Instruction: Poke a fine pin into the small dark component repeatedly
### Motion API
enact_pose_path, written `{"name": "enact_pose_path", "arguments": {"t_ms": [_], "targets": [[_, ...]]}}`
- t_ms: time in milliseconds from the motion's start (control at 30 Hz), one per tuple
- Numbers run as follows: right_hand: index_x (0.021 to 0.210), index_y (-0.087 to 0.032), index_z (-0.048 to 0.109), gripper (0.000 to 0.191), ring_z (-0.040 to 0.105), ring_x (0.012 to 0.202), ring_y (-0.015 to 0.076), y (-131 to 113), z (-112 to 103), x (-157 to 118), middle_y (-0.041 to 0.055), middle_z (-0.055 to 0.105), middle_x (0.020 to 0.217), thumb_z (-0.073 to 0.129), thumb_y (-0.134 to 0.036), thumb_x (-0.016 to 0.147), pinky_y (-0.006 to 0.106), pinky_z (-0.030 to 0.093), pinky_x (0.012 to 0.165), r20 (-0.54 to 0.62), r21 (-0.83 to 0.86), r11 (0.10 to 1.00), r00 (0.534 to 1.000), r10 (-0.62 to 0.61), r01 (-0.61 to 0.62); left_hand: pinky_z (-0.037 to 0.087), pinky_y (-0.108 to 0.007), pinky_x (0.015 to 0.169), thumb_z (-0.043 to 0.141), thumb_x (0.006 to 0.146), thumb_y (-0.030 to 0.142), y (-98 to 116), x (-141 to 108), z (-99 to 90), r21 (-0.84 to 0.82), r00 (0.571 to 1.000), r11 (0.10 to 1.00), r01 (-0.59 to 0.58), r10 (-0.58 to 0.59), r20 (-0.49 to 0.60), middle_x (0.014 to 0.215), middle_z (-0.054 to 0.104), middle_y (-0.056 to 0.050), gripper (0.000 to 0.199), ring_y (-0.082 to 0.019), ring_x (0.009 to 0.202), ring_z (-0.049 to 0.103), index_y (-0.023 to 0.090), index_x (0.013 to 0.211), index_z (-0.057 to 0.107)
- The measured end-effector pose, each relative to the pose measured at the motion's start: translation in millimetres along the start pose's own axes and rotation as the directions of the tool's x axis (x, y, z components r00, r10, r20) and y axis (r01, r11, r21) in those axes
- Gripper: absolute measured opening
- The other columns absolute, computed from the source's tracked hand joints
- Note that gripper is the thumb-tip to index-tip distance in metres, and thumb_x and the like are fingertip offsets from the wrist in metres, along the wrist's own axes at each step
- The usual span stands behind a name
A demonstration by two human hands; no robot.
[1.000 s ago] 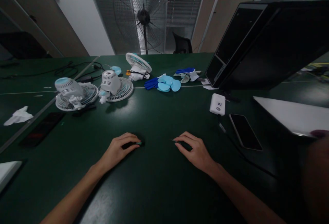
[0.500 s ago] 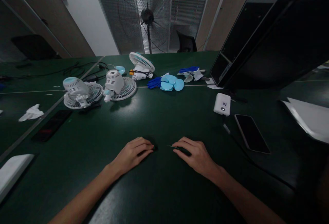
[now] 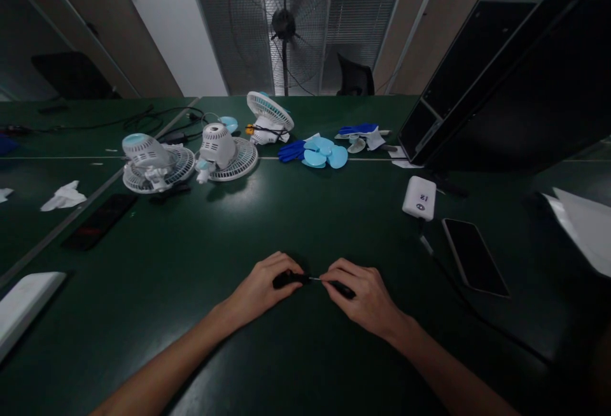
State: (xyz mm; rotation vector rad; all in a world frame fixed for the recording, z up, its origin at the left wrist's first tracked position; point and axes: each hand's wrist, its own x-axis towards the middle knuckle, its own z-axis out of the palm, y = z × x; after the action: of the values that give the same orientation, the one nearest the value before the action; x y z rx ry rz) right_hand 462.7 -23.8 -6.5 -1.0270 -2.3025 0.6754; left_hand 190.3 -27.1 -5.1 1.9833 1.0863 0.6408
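Observation:
My left hand point(image 3: 273, 279) is closed, thumb and fingers pinching a small black elongated piece point(image 3: 282, 279) whose kind I cannot make out. Facing it, my right hand point(image 3: 360, 287) is closed around a slim screwdriver point(image 3: 342, 289) with a black handle and a thin metal shaft. The shaft points left and its tip meets, or nearly meets, the end of the black piece. Both hands are low over the green table point(image 3: 305, 225), and the fingers partly cover what they hold.
Several white fans point(image 3: 229, 155) stand at the back left. A light-blue fan blade point(image 3: 322, 152) lies beside blue gloves point(image 3: 291, 151). On the right are a white power bank point(image 3: 420, 198) with a cable, a phone point(image 3: 476, 257) and a large monitor point(image 3: 515, 79).
My left hand has moved right, and more of the black piece shows in it. The gap between the hands has narrowed, with the screwdriver tip now at the piece. The view has shifted slightly.

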Motion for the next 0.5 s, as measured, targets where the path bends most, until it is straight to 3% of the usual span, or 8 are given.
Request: {"name": "enact_pose_path", "arguments": {"t_ms": [500], "targets": [[0.109,-0.024,0.075,0.016,0.070,0.084,0.0158,4.4,5.8,-0.5,0.0028,0.072,0.102,0.062,-0.018,0.100,0.029,0.053,0.072,-0.015,-0.002,1.000,1.000,-0.020,0.020,0.053,-0.035,0.099,0.068,0.097,0.025,-2.0,-0.9,1.0,0.120,0.997,0.991,-0.067,0.069,-0.019,0.119,0.065,-0.005,0.025,-0.020,0.112,0.062,0.026,0.122,0.068]]}}
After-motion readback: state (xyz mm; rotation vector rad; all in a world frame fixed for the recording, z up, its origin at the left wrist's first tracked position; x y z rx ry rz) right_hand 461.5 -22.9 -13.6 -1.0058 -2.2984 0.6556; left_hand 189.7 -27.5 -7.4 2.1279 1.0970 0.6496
